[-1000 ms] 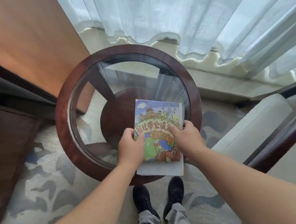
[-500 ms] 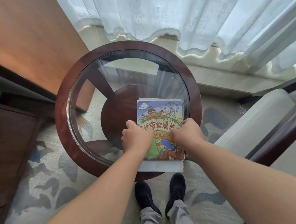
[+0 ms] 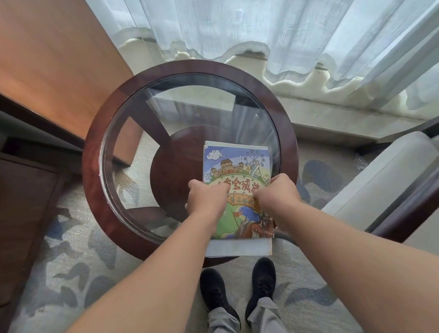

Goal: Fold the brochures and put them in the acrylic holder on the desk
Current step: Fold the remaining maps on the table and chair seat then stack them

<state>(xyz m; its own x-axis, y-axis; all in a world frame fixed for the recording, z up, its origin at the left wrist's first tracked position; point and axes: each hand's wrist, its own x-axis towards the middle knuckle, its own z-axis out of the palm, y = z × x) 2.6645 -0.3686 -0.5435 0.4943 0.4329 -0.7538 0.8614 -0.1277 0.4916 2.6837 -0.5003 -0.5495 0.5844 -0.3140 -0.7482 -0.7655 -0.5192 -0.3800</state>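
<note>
A colourful illustrated brochure point(image 3: 235, 162) lies on a white stack of paper point(image 3: 237, 248) at the near right of a round glass-topped table point(image 3: 92, 165). The stack's near edge juts over the table's rim. My left hand point(image 3: 208, 197) grips the brochure at its left edge, fingers curled with the knuckles up. At the right edge my right hand point(image 3: 277, 191) holds it the same way. Both thumbs point inward across the cover's middle. No acrylic holder is in view.
A dark wooden desk or cabinet point(image 3: 16, 212) stands to the left. A pale upholstered chair with a dark wood arm point(image 3: 391, 184) sits to the right. Sheer curtains point(image 3: 279, 21) hang behind the table. My black shoes point(image 3: 238, 288) stand on patterned carpet below.
Both hands have slid inward over the cover, closer together. The brochure has shifted slightly away from me and now lies squarer on the stack.
</note>
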